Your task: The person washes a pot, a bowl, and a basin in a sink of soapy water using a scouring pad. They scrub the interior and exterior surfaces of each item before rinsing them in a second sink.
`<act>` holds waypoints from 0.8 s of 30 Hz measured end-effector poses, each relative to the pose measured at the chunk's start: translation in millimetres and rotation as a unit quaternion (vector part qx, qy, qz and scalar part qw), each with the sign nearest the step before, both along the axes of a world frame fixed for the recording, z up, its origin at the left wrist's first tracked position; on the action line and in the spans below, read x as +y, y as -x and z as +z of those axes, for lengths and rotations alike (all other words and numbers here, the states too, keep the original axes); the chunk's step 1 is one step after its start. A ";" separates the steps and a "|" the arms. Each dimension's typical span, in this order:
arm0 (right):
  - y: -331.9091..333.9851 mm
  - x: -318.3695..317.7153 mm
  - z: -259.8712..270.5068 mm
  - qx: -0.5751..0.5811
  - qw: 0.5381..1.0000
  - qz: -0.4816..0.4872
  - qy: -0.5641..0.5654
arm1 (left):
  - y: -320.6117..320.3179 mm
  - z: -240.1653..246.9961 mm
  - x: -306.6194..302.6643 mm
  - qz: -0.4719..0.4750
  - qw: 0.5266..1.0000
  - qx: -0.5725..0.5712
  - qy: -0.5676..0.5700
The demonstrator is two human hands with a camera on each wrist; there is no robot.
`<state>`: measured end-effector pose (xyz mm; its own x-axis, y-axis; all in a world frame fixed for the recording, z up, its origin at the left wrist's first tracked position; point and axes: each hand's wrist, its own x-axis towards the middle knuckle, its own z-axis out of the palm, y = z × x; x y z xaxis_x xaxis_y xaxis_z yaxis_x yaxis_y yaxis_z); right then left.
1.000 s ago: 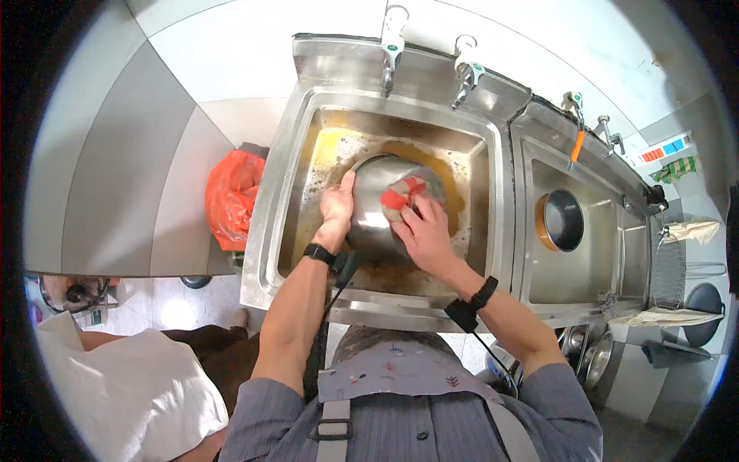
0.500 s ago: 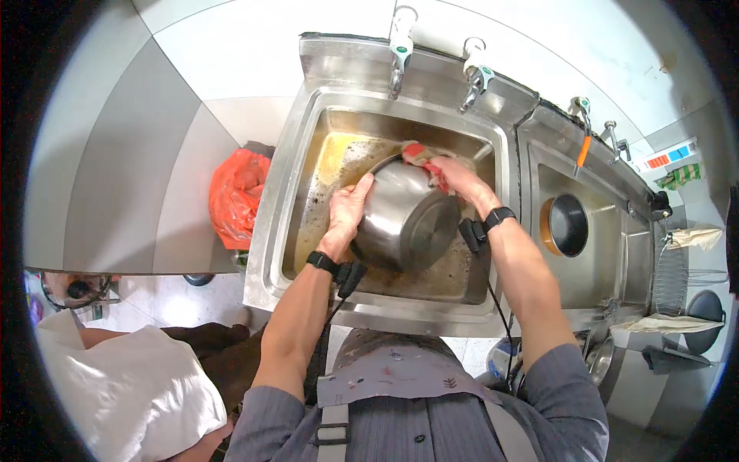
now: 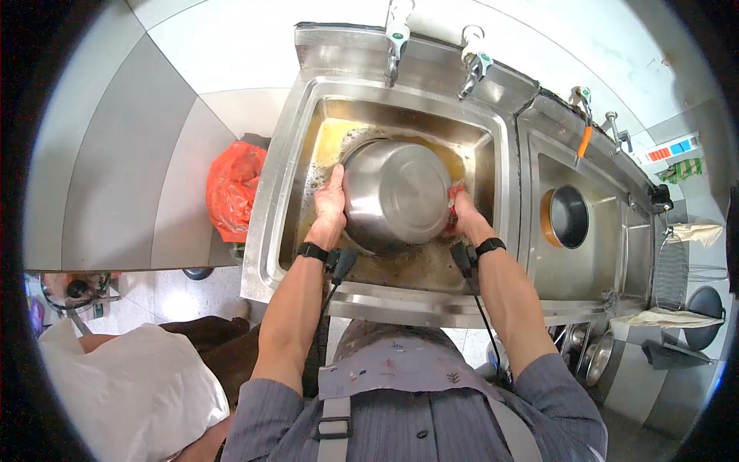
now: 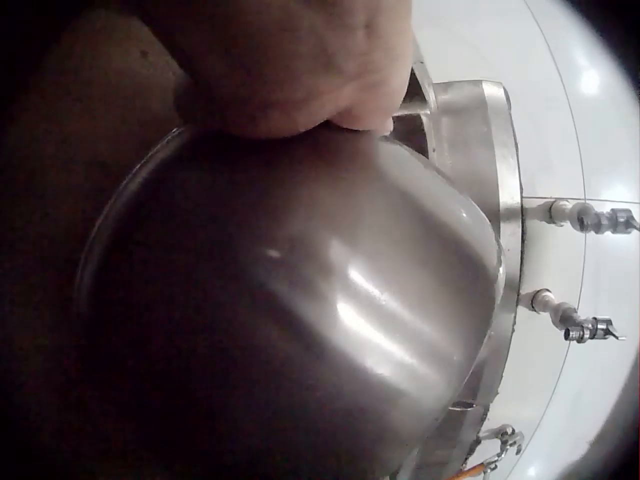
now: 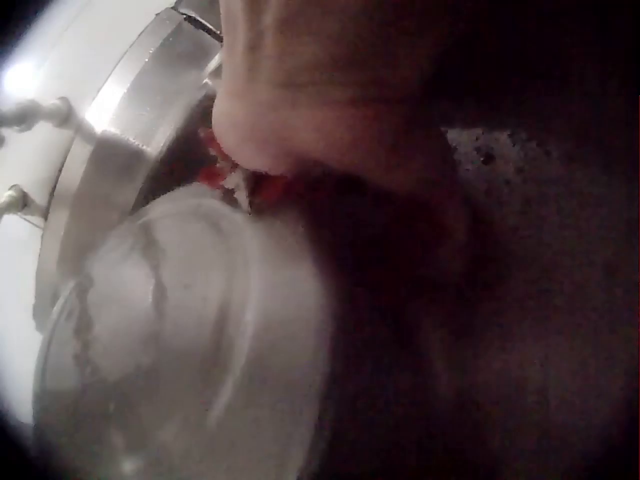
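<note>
A large stainless steel pot (image 3: 396, 192) lies tilted in the left sink, its flat base turned up toward the head camera. My left hand (image 3: 330, 204) grips the rim on the left, thumb along the outer wall; the fingers behind are hidden. In the left wrist view the curved wall of the pot (image 4: 340, 290) sits just beneath that hand. On the opposite side, my right hand (image 3: 469, 219) holds a crumpled red and beige cloth (image 3: 456, 194) against the wall. The right wrist view shows the cloth (image 5: 240, 185) squeezed between hand and pot, most of it covered.
Murky brownish water with foam covers the floor of the left sink (image 3: 500, 254). Taps (image 3: 396, 54) hang over its back edge. A dark pan (image 3: 570, 217) stands in the right sink. An orange-red plastic bag (image 3: 235, 189) is at the left, with another person's white-clad body (image 3: 131, 385) below.
The right hand and cloth have gone from the pot's wall, over its far side, to its right side. The pot has rolled, bringing its base up into view. The left hand keeps its hold.
</note>
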<state>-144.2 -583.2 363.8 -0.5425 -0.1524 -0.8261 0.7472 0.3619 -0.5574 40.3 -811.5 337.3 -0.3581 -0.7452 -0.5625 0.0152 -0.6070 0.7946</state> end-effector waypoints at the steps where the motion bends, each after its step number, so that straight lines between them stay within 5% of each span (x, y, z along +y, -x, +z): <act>1: 6.2 4.4 -19.5 -0.005 1.000 0.021 0.014 | -1.4 1.6 0.6 0.007 1.000 -0.012 -0.007; 9: -34.8 5.2 -24.0 -0.031 0.999 -0.007 0.029 | 6.5 -27.7 5.0 0.111 0.993 -0.029 -0.029; 14: -66.5 12.0 -5.5 0.018 0.995 0.081 0.063 | 8.4 -29.1 9.6 0.159 0.984 0.043 -0.071; 16: -80.3 14.6 10.4 0.049 0.915 0.400 -0.015 | 14.8 -26.9 15.0 0.156 0.983 0.066 -0.068; 17: -71.7 22.7 -3.6 0.303 0.672 0.676 -0.008 | 19.6 -24.8 16.6 0.153 0.982 0.088 -0.065; 19: -88.1 19.5 30.6 0.333 0.555 0.732 -0.210 | 23.4 24.0 31.8 0.143 0.986 0.069 -0.042; 22: -94.3 26.7 93.2 0.425 0.577 0.649 -0.255 | 34.4 40.2 37.6 0.130 0.969 0.171 -0.118; 24: -98.9 32.0 88.3 0.521 0.574 0.581 -0.246 | 37.6 59.3 50.3 0.097 0.972 0.168 -0.130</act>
